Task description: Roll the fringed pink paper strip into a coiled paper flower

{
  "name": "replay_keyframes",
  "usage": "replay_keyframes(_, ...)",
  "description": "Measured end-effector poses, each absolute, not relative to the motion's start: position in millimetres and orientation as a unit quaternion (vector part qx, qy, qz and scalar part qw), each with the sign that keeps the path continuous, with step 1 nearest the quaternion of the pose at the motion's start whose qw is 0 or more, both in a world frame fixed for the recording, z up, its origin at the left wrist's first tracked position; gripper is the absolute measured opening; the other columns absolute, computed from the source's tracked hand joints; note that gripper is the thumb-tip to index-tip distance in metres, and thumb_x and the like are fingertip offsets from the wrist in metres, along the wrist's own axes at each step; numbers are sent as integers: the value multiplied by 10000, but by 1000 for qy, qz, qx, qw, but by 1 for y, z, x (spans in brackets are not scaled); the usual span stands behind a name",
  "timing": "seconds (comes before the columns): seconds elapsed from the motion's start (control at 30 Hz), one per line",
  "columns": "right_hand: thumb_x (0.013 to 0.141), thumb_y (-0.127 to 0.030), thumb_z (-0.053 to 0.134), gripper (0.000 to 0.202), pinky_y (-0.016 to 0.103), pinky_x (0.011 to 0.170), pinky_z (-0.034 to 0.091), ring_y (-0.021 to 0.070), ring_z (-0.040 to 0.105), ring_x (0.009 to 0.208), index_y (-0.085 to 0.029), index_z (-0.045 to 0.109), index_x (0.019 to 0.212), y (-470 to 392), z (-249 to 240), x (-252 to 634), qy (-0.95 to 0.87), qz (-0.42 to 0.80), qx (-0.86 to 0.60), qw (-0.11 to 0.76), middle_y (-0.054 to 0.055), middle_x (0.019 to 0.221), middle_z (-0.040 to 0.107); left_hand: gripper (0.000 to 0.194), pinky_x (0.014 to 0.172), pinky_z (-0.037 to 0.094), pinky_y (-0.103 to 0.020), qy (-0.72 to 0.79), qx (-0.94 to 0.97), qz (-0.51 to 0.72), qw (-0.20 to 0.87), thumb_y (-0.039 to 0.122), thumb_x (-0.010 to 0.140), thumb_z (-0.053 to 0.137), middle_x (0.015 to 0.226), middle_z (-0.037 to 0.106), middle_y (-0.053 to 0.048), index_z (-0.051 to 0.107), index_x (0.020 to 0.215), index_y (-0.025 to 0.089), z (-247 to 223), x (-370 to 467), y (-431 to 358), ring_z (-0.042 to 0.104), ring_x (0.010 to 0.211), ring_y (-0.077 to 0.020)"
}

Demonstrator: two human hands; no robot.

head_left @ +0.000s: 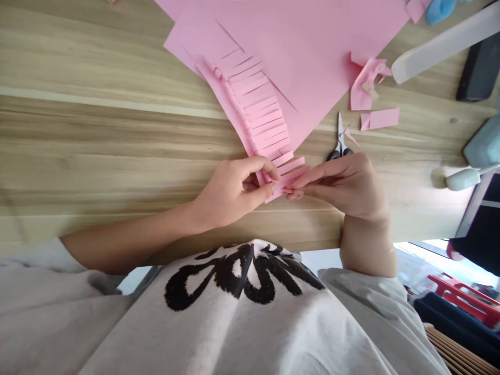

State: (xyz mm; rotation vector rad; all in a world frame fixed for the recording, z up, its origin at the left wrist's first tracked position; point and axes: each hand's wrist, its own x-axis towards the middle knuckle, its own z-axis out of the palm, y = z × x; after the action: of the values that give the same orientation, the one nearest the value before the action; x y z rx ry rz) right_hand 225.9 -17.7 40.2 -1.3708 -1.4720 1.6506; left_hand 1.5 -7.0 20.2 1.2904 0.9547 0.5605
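A pink paper strip (269, 122) with one edge cut into a fringe runs diagonally across the table, its upper end over larger pink sheets (308, 47). My left hand (234, 190) pinches the strip's near end between thumb and fingers. Close beside it, my right hand (339, 185) has thumb and fingertips closed on a fringe piece at that same end. Small scissors (340, 136) with black handles lie just beyond my right hand, their handles partly hidden by it.
Pink scraps (363, 88) and a small pink rectangle (383, 119) lie right of the sheets. Farther right are a long whitish object (445, 44), a black object (478, 67) and a grey-green item (484, 143). The table's front edge is close to my body.
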Motion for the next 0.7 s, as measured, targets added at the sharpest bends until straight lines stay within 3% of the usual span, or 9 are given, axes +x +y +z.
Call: replay_keyframes(0.7, 665, -164, 862, 102, 237, 586, 607, 148, 736, 632, -218, 787, 707, -17, 37, 219, -554, 574, -539, 271, -10, 688, 773, 92, 549, 530, -187, 420, 573, 248, 659, 195, 812, 691, 706, 663, 6, 657, 889, 158, 21, 2, -7, 664, 606, -108)
